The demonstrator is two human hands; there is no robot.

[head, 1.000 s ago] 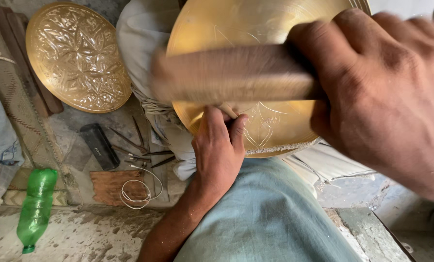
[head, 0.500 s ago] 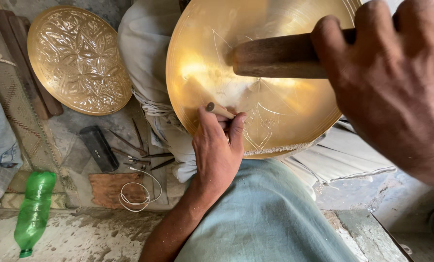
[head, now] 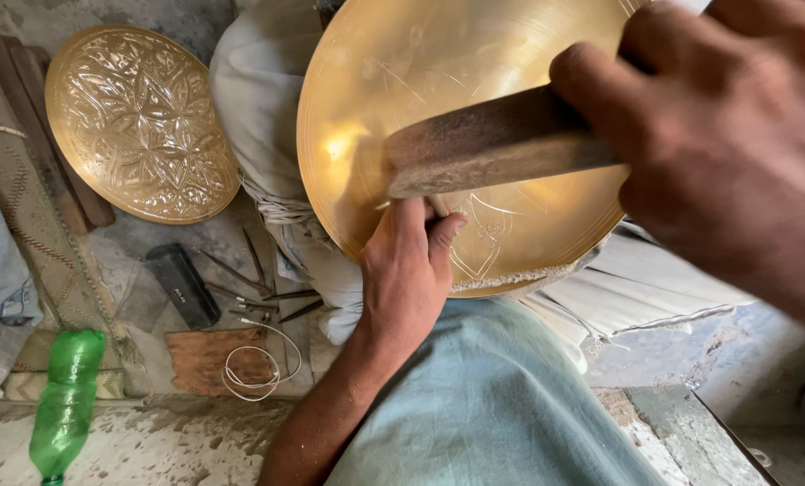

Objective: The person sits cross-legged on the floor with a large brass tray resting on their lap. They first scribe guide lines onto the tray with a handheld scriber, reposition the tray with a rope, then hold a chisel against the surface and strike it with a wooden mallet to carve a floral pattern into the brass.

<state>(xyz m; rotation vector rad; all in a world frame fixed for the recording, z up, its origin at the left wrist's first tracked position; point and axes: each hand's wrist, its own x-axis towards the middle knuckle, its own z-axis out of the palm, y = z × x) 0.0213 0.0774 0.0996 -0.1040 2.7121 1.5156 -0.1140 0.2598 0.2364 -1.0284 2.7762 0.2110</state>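
Right hand closed tight around the handle of a dark wooden mallet, raised close to the camera, head of the tool hanging over the face of the dish. Left hand curled shut, pinching what looked like a thin chisel upright against the metal, though mostly hidden under the mallet; heel of the hand braced on the lower rim, probably to steady the point on the scratched outline. Large round polished brass dish propped tilted on the lap against pale cloth, face turned up toward the worker so the blows could land square. Lower edge of the dish resting near the blue-grey trouser knee, upper edge cut off by the frame. Little open room between mallet and dish; more to the left, over the floor. Lying there, well apart from the hands: a finished embossed brass plate leaning on wooden slats, a black rectangular block, several thin metal punches, a loop of wire, a green plastic bottle on its side.
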